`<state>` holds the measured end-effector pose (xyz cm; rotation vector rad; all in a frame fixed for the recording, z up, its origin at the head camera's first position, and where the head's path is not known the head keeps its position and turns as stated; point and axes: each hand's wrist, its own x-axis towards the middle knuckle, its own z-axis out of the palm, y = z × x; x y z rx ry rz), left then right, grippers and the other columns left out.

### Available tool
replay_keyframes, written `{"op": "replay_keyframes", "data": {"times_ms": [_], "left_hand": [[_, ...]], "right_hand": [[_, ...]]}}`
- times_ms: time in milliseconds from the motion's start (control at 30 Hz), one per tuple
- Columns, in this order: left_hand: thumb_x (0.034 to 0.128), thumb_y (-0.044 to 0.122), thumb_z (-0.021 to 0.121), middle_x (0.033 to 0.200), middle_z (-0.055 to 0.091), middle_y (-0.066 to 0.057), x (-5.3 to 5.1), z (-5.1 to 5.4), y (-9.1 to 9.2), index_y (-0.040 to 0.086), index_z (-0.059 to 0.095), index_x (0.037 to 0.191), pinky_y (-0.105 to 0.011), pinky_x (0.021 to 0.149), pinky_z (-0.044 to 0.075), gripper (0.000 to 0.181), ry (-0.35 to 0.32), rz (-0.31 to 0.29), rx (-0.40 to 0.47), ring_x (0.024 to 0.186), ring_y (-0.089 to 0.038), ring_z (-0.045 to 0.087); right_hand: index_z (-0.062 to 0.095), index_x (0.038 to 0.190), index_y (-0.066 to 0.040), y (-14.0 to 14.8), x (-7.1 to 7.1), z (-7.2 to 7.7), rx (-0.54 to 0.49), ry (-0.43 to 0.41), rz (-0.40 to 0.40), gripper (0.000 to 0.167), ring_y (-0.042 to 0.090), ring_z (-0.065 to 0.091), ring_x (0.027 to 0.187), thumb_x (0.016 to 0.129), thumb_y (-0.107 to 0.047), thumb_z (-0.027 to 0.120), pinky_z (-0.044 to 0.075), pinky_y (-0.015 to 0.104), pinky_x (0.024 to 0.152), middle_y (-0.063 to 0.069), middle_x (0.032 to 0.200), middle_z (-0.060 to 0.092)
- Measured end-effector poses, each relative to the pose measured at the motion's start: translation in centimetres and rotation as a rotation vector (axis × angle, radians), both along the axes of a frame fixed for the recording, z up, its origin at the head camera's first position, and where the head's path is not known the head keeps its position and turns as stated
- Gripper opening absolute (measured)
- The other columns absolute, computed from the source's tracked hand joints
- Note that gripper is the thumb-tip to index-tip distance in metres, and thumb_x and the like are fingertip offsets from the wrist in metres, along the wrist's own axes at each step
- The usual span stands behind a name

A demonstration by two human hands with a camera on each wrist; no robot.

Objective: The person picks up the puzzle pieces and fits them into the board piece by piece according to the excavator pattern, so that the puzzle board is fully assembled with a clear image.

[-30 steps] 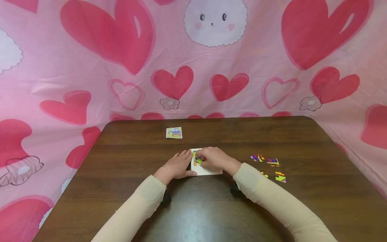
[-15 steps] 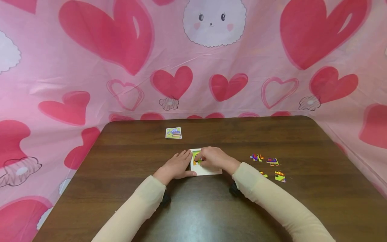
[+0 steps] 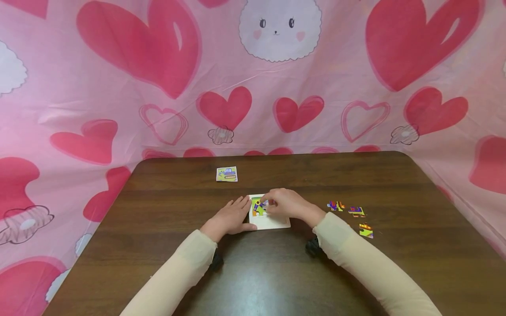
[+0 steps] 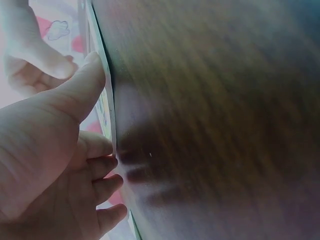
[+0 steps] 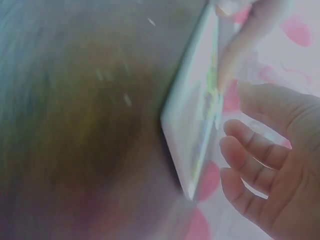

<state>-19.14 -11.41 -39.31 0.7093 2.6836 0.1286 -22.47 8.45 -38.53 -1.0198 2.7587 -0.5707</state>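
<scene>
A white puzzle tray (image 3: 272, 223) lies on the table, with fitted jigsaw pieces (image 3: 258, 207) in green, purple and orange at its left part. My left hand (image 3: 231, 217) rests along the tray's left edge, fingers straight and thumb at the near corner. Over the tray's right part hovers my right hand (image 3: 286, 205), its fingers loosely bent. In the right wrist view that hand (image 5: 280, 155) stands off the tray (image 5: 187, 115) and nothing shows between thumb and fingers. It hides the tray's right side in the head view.
Loose jigsaw pieces lie to the right: one purple and red (image 3: 336, 205), one purple with stripes (image 3: 357, 211), one green and orange (image 3: 366, 230). A picture card (image 3: 227, 174) lies farther back on the brown table (image 3: 182, 184). A pink heart-print cloth (image 3: 261, 79) hangs behind.
My right hand has pressed on the pieces at the tray's left part, then lifted and shifted slightly right, uncovering more of them. The left hand has stayed still.
</scene>
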Motion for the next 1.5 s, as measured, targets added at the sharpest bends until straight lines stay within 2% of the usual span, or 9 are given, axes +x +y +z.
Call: {"op": "replay_keyframes", "data": {"times_ms": [100,300,433,600,733,1067,1267,1500], "left_hand": [[0.0859,0.054,0.053,0.150,0.017,-0.014,0.0,-0.1,0.0,0.001,0.024,0.144,-0.044,0.107,0.016,0.085,-0.004,0.006,-0.004,0.137,-0.028,0.014],[0.0857,0.054,0.054,0.151,0.016,-0.013,-0.1,-0.2,0.0,0.002,0.023,0.145,-0.044,0.108,0.015,0.084,-0.005,0.012,0.003,0.137,-0.028,0.014],[0.0856,0.053,0.054,0.151,0.016,-0.013,0.0,-0.1,0.0,0.001,0.024,0.144,-0.044,0.108,0.015,0.084,-0.002,0.008,0.007,0.137,-0.028,0.014],[0.0858,0.053,0.055,0.151,0.016,-0.013,0.0,-0.1,0.0,0.001,0.024,0.145,-0.044,0.108,0.015,0.084,-0.002,0.008,0.007,0.137,-0.028,0.015],[0.0856,0.052,0.055,0.150,0.017,-0.014,0.0,-0.2,0.0,0.000,0.025,0.144,-0.044,0.107,0.016,0.084,0.003,0.007,0.012,0.137,-0.028,0.016],[0.0858,0.052,0.055,0.150,0.017,-0.014,0.1,0.0,0.0,0.000,0.025,0.144,-0.044,0.107,0.016,0.083,0.005,0.004,0.016,0.136,-0.029,0.016],[0.0860,0.052,0.055,0.150,0.017,-0.014,0.1,0.0,0.0,0.000,0.025,0.144,-0.044,0.107,0.016,0.083,0.004,0.004,0.015,0.136,-0.029,0.016],[0.0859,0.051,0.056,0.150,0.018,-0.014,0.2,0.0,0.0,0.000,0.026,0.144,-0.044,0.107,0.016,0.083,0.006,0.004,0.018,0.136,-0.029,0.016]], "right_hand": [[0.067,0.111,-0.012,1.3,0.0,0.8,-0.035,-0.001,-0.004,0.029,0.014,0.053,0.073,0.082,-0.018,0.070,0.045,0.032,0.067,0.000,0.095,0.063],[0.066,0.111,-0.009,4.3,0.1,2.0,-0.087,-0.003,-0.046,0.033,0.013,0.049,0.068,0.080,-0.016,0.073,0.044,0.028,0.060,-0.005,0.081,0.057],[0.065,0.111,-0.007,6.3,0.3,2.5,-0.111,0.015,-0.083,0.034,0.013,0.051,0.071,0.079,-0.015,0.074,0.046,0.029,0.065,-0.004,0.083,0.059],[0.064,0.112,-0.006,8.6,0.5,2.7,-0.129,-0.003,-0.153,0.036,0.016,0.053,0.076,0.079,-0.014,0.074,0.048,0.032,0.069,-0.001,0.087,0.060],[0.063,0.113,-0.004,10.4,0.6,2.6,-0.141,-0.033,-0.194,0.036,0.017,0.053,0.074,0.080,-0.013,0.073,0.049,0.031,0.065,0.000,0.086,0.060],[0.062,0.111,0.000,14.6,0.6,1.6,-0.137,-0.001,-0.219,0.034,0.017,0.052,0.074,0.080,-0.012,0.072,0.047,0.033,0.066,0.000,0.084,0.058],[0.062,0.110,0.002,16.2,0.5,0.8,-0.122,-0.007,-0.235,0.034,0.015,0.050,0.069,0.080,-0.011,0.072,0.046,0.031,0.061,0.001,0.082,0.057],[0.063,0.106,0.002,17.2,0.4,0.4,-0.069,-0.034,-0.254,0.031,0.017,0.050,0.071,0.079,-0.010,0.072,0.045,0.034,0.064,0.003,0.083,0.057]]}}
